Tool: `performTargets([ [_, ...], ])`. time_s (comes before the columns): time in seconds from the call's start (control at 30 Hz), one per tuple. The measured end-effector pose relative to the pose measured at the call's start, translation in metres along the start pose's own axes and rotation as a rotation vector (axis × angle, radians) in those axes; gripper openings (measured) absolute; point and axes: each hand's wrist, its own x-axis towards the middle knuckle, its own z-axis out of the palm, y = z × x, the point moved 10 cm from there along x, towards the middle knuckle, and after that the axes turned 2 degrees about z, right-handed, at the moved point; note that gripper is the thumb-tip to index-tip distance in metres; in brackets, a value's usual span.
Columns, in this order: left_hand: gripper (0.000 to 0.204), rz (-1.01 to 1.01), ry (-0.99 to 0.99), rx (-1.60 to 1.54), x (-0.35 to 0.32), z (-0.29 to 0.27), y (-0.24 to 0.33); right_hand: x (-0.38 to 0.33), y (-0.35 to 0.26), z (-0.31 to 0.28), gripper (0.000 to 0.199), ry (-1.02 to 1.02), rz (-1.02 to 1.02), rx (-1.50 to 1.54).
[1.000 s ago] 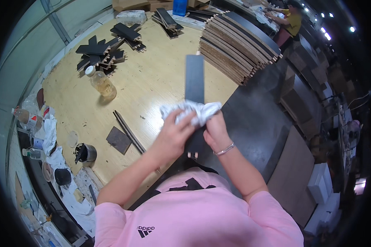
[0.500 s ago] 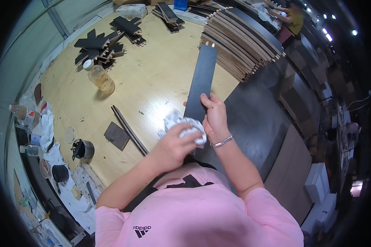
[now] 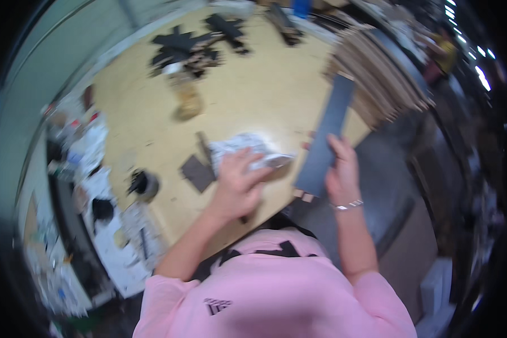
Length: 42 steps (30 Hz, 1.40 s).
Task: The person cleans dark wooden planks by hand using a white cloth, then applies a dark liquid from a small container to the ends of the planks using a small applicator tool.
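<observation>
My right hand (image 3: 343, 172) grips a long dark board (image 3: 327, 135) with pale pegs at its near end, tilted and raised over the table's right part. The thumb lies along the board's right edge, and fingertips show past its left edge. My left hand (image 3: 239, 183) is at a crumpled white cloth (image 3: 236, 144) on the table, its fingers spread and blurred. A dark square pad (image 3: 198, 173) and a thin dark strip (image 3: 204, 147), partly hidden by the cloth and hand, lie beside it.
A bottle of yellowish liquid (image 3: 187, 98) stands on the pale table (image 3: 265, 73). Piles of short dark boards (image 3: 180, 48) lie behind it. Stacked long boards (image 3: 372, 73) are at the far right. A pot of black stuff (image 3: 145, 185) stands left. Another person (image 3: 442, 53) is far right.
My left hand has moved left, away from the board, with the cloth now spread lower on the table. The board and right hand have shifted right. The whole view has swung and blurred.
</observation>
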Motion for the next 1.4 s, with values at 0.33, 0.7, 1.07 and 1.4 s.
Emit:
performTargets([
  [0.33, 0.015, -0.672, 0.666, 0.386, -0.222, -0.218, -0.107, -0.009, 0.067, 0.042, 0.025, -0.193, 0.32, -0.039],
  [0.7, 0.038, -1.443, 0.48, 0.721, -0.408, -0.238, -0.178, -0.026, 0.106, 0.091, 0.026, -0.304, 0.431, -0.083],
  [1.07, 0.039, -0.094, 0.296, 0.051, -0.091, -0.137, 0.034, -0.013, 0.085, 0.123, 0.023, -0.351, 0.247, -0.088],
  [1.4, 0.047, 0.221, 0.124, -0.131, -0.009, -0.068, 0.089, -0.008, 0.06, 0.091, 0.019, -0.204, 0.176, -0.159],
])
